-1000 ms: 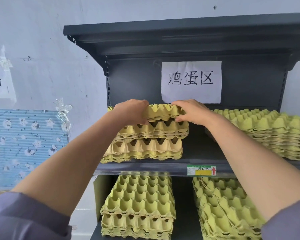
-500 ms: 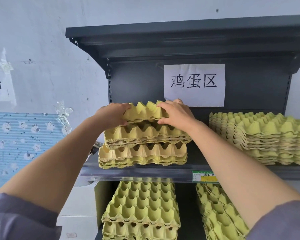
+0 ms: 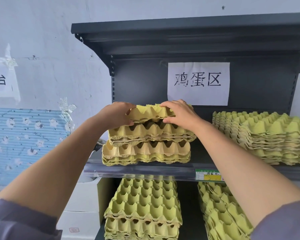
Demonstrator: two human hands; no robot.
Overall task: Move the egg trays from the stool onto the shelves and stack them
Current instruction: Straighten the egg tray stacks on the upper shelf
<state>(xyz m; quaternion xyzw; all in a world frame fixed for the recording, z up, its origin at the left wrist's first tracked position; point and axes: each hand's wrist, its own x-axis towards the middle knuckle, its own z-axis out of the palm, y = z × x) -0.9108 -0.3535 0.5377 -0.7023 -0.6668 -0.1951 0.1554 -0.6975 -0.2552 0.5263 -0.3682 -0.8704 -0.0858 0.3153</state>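
While stretched forward, left hand (image 3: 116,115) and right hand (image 3: 178,113) grip top egg tray (image 3: 151,112) ends, over stack (image 3: 145,146).

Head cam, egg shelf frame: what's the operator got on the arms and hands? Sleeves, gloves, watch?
The dull grey-purple fabric left sleeve and the matching right sleeve show only at the bottom corners of the view; the forearms beyond them are bare. The left hand and right hand have no gloves, and no watch or wristband shows. One right-hand finger may carry a thin ring; too small to be sure.

shop | dark metal shelves (image 3: 145,169) — price tag (image 3: 208,174), egg-section paper sign (image 3: 198,83)
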